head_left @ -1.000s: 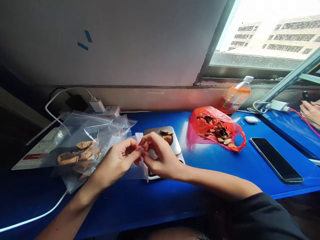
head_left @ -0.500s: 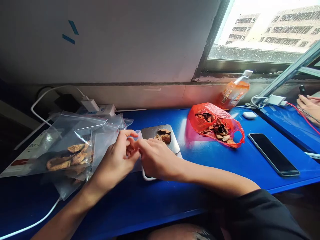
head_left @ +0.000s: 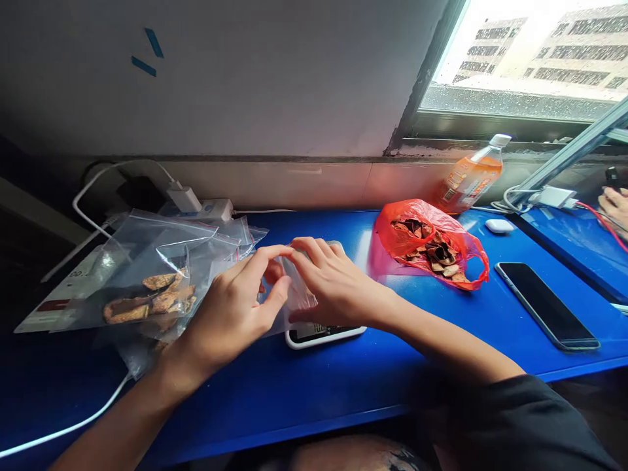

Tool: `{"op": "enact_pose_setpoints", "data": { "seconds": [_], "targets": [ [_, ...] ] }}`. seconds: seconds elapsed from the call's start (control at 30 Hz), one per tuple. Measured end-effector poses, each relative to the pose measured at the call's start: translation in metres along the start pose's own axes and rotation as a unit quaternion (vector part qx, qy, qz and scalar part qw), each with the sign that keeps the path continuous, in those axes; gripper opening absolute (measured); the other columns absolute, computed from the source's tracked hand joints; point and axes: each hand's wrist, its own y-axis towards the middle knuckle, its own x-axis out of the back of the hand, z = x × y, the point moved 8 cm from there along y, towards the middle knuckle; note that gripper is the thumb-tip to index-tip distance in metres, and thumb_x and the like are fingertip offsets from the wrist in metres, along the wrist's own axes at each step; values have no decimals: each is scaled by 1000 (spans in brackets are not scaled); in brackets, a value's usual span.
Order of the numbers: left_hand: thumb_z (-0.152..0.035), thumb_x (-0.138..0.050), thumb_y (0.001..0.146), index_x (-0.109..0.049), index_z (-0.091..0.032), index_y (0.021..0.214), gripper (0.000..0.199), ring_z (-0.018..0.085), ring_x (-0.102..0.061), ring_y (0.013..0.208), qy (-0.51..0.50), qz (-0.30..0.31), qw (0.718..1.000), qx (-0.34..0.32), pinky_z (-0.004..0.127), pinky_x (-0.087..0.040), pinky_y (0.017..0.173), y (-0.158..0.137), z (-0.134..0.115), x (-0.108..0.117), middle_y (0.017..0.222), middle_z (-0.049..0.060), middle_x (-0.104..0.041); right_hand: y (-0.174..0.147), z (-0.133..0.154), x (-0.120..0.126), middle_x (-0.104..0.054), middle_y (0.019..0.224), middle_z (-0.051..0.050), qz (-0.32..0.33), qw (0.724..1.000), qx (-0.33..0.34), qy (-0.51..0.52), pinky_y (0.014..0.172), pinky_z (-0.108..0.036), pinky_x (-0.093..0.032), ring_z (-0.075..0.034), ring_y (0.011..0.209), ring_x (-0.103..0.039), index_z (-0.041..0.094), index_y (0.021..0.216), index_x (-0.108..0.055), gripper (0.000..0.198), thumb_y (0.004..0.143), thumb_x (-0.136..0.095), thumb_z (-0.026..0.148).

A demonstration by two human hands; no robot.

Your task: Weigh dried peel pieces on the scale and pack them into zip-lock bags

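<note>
My left hand [head_left: 248, 294] and my right hand [head_left: 338, 281] meet over a small kitchen scale [head_left: 328, 337]. Between them is a clear plastic zip bag [head_left: 297, 294], its mouth spread by the fingers of both hands. The fingers are curved, with the thumbs lower and apart from the fingertips. My right hand covers most of the scale's plate, so what lies there is hidden. Part of the scale's display shows below the bag. Left of my left hand, several zip bags [head_left: 171, 235] lie piled, with brown dried peel pieces [head_left: 161, 301] inside or under the plastic.
A red plastic bag [head_left: 400, 222] full of dried peel lies open to the right. Behind it leans a bottle of orange drink [head_left: 473, 175]. A phone [head_left: 547, 304], a white earphone case [head_left: 499, 226], chargers and cables are around. Another person's hand [head_left: 615, 206] shows at far right.
My hands have gone from pinching close together to spreading the zip bag's mouth. My right hand has moved right over the scale's plate, hiding the peel seen there before. The view has shifted slightly.
</note>
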Motion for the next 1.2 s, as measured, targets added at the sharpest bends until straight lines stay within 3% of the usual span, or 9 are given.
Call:
{"op": "enact_pose_setpoints", "data": {
  "seconds": [0.1,0.17,0.27,0.47,0.6,0.7,0.9,1.07,1.2],
  "targets": [
    [-40,-73,80,-46,-24,137,65,34,-53,130,63,-6,992,-107,49,-48,106,-2,-13,1,140,13,-54,-1,-6,9,-41,145,-27,-32,999,-15,33,93,-55,-46,-38,130,-39,11,138,-42,76,79,-76,45],
    [-39,-83,71,-33,-27,147,91,40,-37,144,95,9,984,-149,56,-41,113,-6,-14,-5,156,17,-37,0,-8,13,-40,145,-27,-64,996,-25,57,95,-56,-45,-38,133,-37,11,138,-42,77,79,-75,49],
    [-37,-82,73,-28,-30,147,92,41,-40,141,92,11,981,-172,59,-41,112,-13,-9,-12,155,18,-35,2,-6,13,-49,137,-23,-90,990,-26,104,96,-53,-46,-33,124,-46,13,134,-47,65,85,-69,50],
    [-34,-79,79,-25,-33,141,83,35,-46,135,-17,-33,984,-172,56,-46,109,-21,8,-5,139,13,-40,7,6,20,-64,123,-13,-67,984,51,155,95,-40,-47,-24,110,-54,14,133,-49,50,91,-65,34],
    [-39,-85,73,-26,-36,140,90,35,-48,133,-54,-51,984,-162,58,-46,110,-20,15,-2,139,12,-42,1,-25,58,-69,105,-8,-136,981,16,136,89,-38,-47,-21,99,-58,19,115,-60,20,97,-54,26],
    [-35,-85,73,-26,-37,140,90,35,-45,136,-54,-52,986,-151,59,-44,111,-18,18,-2,142,13,-43,-10,-54,78,-69,99,-7,-161,982,-33,90,85,-37,-47,-20,94,-60,19,103,-64,12,97,-53,20],
    [-29,-84,74,-27,-30,141,87,38,-46,135,-39,-61,984,-160,59,-45,110,-18,17,-3,144,17,-41,-39,-55,39,-69,94,-10,-81,994,-52,41,79,-36,-49,-21,89,-59,16,98,-67,13,95,-60,26],
    [-27,-84,74,-29,-28,141,87,38,-48,133,-38,-56,984,-163,61,-46,107,-20,16,-6,143,18,-41,-56,-17,2,-70,111,-12,-102,991,44,-74,80,-37,-47,-25,107,-57,16,110,-68,18,95,-61,23],
    [-26,-82,77,-29,-26,141,84,38,-48,132,-26,-53,983,-172,64,-45,107,-21,11,-7,142,20,-41,-56,-9,-5,-71,111,-11,-137,983,76,-95,81,-36,-48,-24,110,-58,15,104,-68,14,93,-59,15]
  ]
}}
